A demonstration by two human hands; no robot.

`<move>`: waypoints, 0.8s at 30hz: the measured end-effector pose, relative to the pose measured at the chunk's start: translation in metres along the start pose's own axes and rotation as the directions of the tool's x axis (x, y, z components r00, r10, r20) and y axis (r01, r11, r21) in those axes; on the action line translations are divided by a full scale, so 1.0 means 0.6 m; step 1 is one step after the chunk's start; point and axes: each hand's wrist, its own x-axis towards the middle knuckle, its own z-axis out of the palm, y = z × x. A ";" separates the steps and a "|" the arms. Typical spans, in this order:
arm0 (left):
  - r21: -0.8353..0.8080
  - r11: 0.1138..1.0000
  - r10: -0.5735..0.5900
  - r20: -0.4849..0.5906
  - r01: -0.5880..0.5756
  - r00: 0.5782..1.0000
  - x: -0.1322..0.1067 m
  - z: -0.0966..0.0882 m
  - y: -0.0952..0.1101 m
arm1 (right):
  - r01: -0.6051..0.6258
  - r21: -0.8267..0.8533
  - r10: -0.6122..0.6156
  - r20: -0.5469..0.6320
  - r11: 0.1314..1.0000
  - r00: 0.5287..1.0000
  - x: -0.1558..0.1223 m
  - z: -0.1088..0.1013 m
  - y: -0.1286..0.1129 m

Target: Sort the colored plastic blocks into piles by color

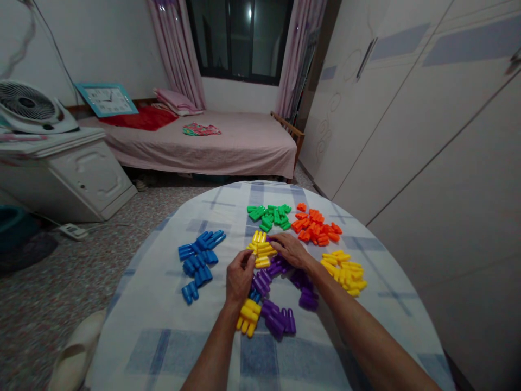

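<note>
A round table with a checked cloth (163,336) carries piles of plastic peg pieces sorted by colour. My left hand (239,278) is closed in a pinch on a yellow piece beside the central yellow cluster (261,248). My right hand (290,248) lies over the purple pieces (277,320), fingertips pinched at the edge of that yellow cluster. More yellow pieces (248,316) lie under my left wrist. Blue pieces (198,262) sit to the left, green (269,215) and orange (317,227) at the far side, another yellow pile (344,271) on the right.
A white wardrobe (427,136) stands close on the right. A bed with pink sheets (211,144) lies beyond the table, under a dark window. A white cabinet with a fan (28,108) on it stands at the left, and a power strip (73,232) lies on the floor.
</note>
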 end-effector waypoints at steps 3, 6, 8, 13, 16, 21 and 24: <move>0.003 1.000 0.007 -0.002 -0.007 1.000 0.001 0.000 -0.002 | -0.005 0.029 0.007 -0.060 1.000 0.998 -0.043 -0.012 -0.012; 0.016 1.000 0.020 -0.013 -0.020 1.000 0.004 -0.001 -0.003 | -0.106 0.056 0.117 -0.251 0.993 0.961 -0.113 -0.012 -0.023; 0.019 1.000 0.021 -0.010 -0.021 1.000 0.005 -0.002 -0.004 | -0.171 0.132 0.208 -0.360 0.976 0.909 -0.169 0.002 -0.029; 0.051 0.998 0.045 0.008 -0.045 0.999 0.011 -0.008 -0.015 | -0.325 0.205 0.384 -0.522 0.923 0.761 -0.285 0.074 -0.043; 0.094 0.993 0.070 0.025 -0.072 0.997 0.016 -0.013 -0.023 | -0.325 0.183 0.369 -0.577 0.928 0.728 -0.303 0.100 -0.050; 0.122 0.987 0.105 0.016 -0.106 0.994 0.021 -0.014 -0.023 | -0.354 0.186 0.391 -0.606 0.916 0.693 -0.289 0.094 -0.053; 0.166 0.980 0.106 0.019 -0.108 0.994 0.022 -0.012 -0.019 | -0.345 0.154 0.365 -0.592 0.926 0.718 -0.283 0.091 -0.053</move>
